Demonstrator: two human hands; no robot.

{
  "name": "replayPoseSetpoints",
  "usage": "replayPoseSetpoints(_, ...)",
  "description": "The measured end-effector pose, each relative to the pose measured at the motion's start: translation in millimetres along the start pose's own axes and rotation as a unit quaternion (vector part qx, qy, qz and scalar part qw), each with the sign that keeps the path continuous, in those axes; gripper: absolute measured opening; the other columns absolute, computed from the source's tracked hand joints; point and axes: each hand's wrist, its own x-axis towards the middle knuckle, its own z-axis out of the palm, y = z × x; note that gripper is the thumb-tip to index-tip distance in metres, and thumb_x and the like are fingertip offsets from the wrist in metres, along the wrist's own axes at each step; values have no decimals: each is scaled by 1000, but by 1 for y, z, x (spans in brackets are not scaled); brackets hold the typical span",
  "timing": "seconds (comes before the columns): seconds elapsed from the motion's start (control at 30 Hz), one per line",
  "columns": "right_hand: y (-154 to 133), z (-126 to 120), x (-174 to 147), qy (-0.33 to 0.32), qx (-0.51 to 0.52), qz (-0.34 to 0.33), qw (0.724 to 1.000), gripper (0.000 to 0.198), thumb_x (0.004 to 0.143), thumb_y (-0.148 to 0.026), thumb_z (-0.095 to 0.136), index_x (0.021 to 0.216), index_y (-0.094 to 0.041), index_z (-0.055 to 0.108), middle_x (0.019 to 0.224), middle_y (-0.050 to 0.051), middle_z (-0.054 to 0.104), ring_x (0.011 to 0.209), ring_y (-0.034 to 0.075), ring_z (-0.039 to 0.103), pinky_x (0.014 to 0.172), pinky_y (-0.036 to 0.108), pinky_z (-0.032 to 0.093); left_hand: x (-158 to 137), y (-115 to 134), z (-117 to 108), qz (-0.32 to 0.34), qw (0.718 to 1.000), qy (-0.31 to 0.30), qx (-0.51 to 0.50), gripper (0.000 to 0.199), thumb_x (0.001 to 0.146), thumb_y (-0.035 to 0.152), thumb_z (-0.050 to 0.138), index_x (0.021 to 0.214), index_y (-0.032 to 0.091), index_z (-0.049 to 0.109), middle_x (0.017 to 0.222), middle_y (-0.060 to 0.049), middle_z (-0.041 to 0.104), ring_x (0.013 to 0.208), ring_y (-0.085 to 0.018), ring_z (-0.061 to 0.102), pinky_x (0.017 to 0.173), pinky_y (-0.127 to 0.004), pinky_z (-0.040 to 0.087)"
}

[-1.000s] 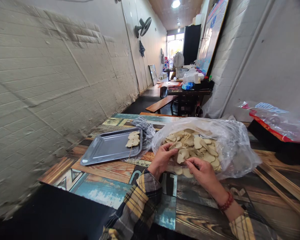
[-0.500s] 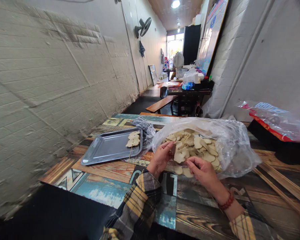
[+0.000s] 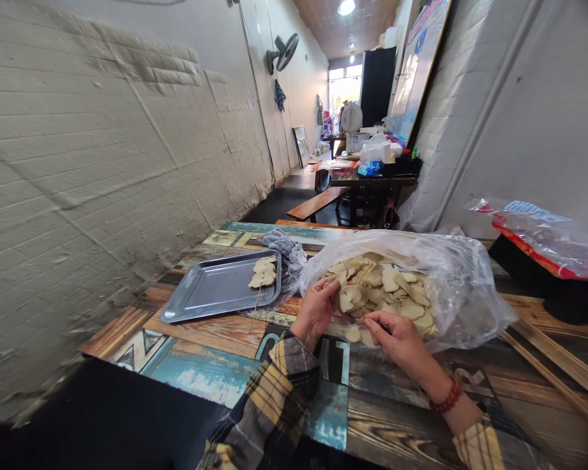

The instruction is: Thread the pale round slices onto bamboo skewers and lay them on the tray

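Note:
My left hand (image 3: pixel 317 309) is closed with thumb and fingertips on a pale, thin food slice (image 3: pixel 351 297) that looks like potato, at the near edge of the pile. My right hand (image 3: pixel 396 338) pinches a thin skewer, mostly hidden by the fingers, its tip end near that slice. Many similar slices (image 3: pixel 414 308) lie heaped in an open clear plastic bag (image 3: pixel 465 281). To the left, a metal tray (image 3: pixel 208 287) carries a skewer of slices (image 3: pixel 263 271), its stick hanging over the near rim.
A crumpled grey bundle in plastic (image 3: pixel 283 247) lies between tray and bag. Long wooden sticks (image 3: pixel 561 362) rest at the table's right. Behind them is a black box (image 3: pixel 524 267) with red-edged plastic packaging. A brick wall (image 3: pixel 102 163) runs along the left.
The slice between my hands has shifted slightly left and down toward my left fingers. My right fingers stay pinched close by. Tray and bag look the same, with a small view shift.

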Motion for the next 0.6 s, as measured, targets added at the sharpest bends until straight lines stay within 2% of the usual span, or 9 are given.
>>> replayPoseSetpoints(0.13,-1,0,-1,21,-27,-16,999,37,95,-46,54,80,-20,77,52,-1,61,49,16,56,51,27,42,1,0,0,5,1000,2,10,50,52,47,97,82,14,74,72,-2,72,64,-13,65,62,-24,50)
replayPoseSetpoints(0.4,-5,0,-3,44,-64,-30,996,37,96,-41,53,73,-20,72,58,2,65,55,19,60,55,29,43,0,-5,2,-9,1000,15,24,51,46,45,99,76,12,75,68,-2,70,62,-12,61,59,-23,46)
replayPoseSetpoints(0.6,-2,2,-2,53,-70,-35,996,38,96,-42,52,70,-20,70,55,1,63,53,18,58,54,29,40,-2,-8,6,-17,1000,11,22,50,44,45,99,72,12,74,65,-2,69,60,-12,60,60,-24,46)
